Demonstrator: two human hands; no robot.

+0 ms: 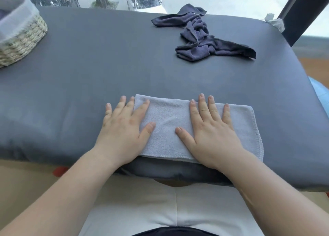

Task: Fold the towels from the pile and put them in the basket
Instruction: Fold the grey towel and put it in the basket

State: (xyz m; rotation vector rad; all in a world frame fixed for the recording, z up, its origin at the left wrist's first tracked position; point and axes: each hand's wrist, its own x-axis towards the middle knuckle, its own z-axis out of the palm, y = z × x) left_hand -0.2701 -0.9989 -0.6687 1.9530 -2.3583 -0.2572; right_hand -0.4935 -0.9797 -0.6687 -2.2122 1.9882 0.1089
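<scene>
Hands [122, 129] [210, 130], two, press one folded towel [170, 118]; one pile [201, 38], one basket [23, 40].

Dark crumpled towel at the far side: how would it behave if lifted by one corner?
Probably floppy: the dark towel lies in twisted folds, so it would likely dangle. Seems light, being thin cloth.

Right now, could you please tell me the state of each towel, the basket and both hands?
Light towel: folded, lying flat on the table.
Dark towel: crumpled, unfolded, far right.
Basket: upright, far left; contents unclear.
Left hand: open, flat, half on the light towel.
Right hand: open, flat on the light towel.
</scene>
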